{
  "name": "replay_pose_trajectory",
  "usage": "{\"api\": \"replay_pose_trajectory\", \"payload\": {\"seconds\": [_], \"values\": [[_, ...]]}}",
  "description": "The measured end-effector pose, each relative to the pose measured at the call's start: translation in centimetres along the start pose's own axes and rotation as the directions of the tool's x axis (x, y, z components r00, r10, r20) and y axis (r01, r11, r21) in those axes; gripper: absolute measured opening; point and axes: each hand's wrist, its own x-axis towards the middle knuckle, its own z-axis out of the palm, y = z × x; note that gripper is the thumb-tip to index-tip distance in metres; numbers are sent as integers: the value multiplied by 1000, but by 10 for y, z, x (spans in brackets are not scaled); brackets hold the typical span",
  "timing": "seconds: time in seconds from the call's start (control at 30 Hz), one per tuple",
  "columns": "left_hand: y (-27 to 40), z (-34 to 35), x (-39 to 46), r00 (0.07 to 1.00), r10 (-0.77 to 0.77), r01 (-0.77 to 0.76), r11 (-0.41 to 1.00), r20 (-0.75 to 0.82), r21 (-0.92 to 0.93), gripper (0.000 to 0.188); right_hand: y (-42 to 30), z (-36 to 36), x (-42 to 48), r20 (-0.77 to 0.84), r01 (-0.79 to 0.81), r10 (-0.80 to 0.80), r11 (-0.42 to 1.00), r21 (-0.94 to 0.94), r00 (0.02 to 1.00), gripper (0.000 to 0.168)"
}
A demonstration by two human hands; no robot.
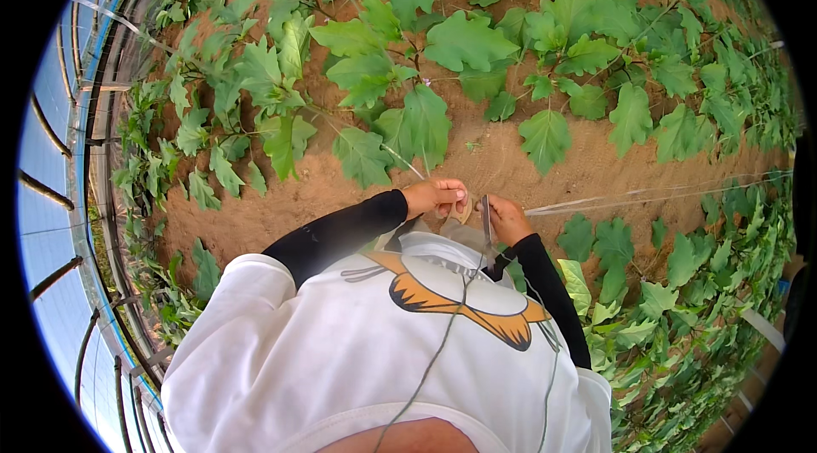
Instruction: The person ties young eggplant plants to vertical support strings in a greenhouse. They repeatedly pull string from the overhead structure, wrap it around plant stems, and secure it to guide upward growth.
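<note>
My left hand (pixel 437 196) is in front of my waist, its thumb and fingers pinched together. A white twine (pixel 403 161) runs from these fingers up and left into the leaves of an eggplant plant (pixel 418 124). Just to the right, my right hand (pixel 510 221) is closed around a narrow metal tool (pixel 487 223), perhaps snips, held upright; its lower part is hard to make out. Pale plastic string (pixel 574 203) stretches from beside this hand toward the right edge. A thin green cord (pixel 440 351) hangs down my white shirt toward the tool.
Bare sandy soil (pixel 485 153) forms a path between rows of leafy plants. More eggplant plants (pixel 676 287) crowd the right side. A greenhouse wall of film and poles (pixel 70 198) curves along the left. Another string (pixel 127 24) crosses the upper left.
</note>
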Motion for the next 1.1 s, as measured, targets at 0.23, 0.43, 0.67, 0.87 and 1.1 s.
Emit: {"api": "replay_pose_trajectory", "payload": {"seconds": [0.23,0.43,0.67,0.87,1.1], "values": [[44,7,-25,918,394,-342,738,-41,-582,19,-17,-17,3,-138,44,-49,998,-38,989,22],[47,-31,-35,884,433,-456,720,-174,-522,16,-77,-33,-14,-583,109,-223,968,-225,781,45],[34,-49,-33,901,371,-434,790,-227,-433,16,-81,-25,-50,107,270,-251,932,-241,962,61],[37,-31,-26,916,351,-402,800,-194,-445,16,-56,-16,-46,197,-62,-63,820,569,978,50],[45,-19,-21,924,345,-381,815,-163,-436,16,-49,-27,-30,608,-298,28,889,349,794,37]]}}
